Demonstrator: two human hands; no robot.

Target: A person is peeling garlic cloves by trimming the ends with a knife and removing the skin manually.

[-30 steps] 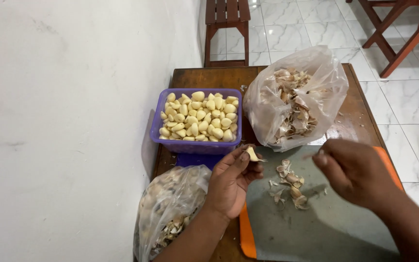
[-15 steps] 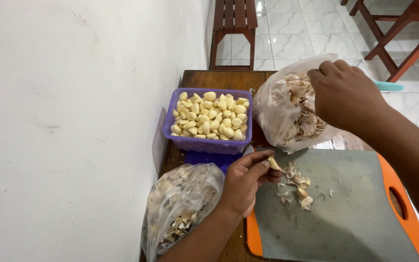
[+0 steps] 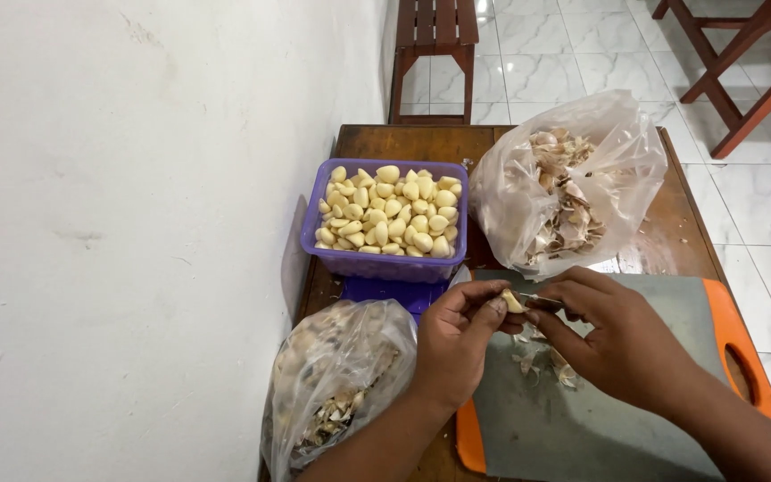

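Pale garlic clove [image 3: 512, 301] is sitting pinched in my left hand [image 3: 457, 344] grip, over the grey cutting board [image 3: 600, 419]; right hand [image 3: 622, 344] is gripping a small knife [image 3: 546, 303] w/ blade at it, so skins [image 3: 546, 361] are dropping onto the board.

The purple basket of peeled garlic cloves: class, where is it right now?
In the head view, the purple basket sits on the wooden table beside the white wall, left of the clear bag of garlic and beyond the left hand.
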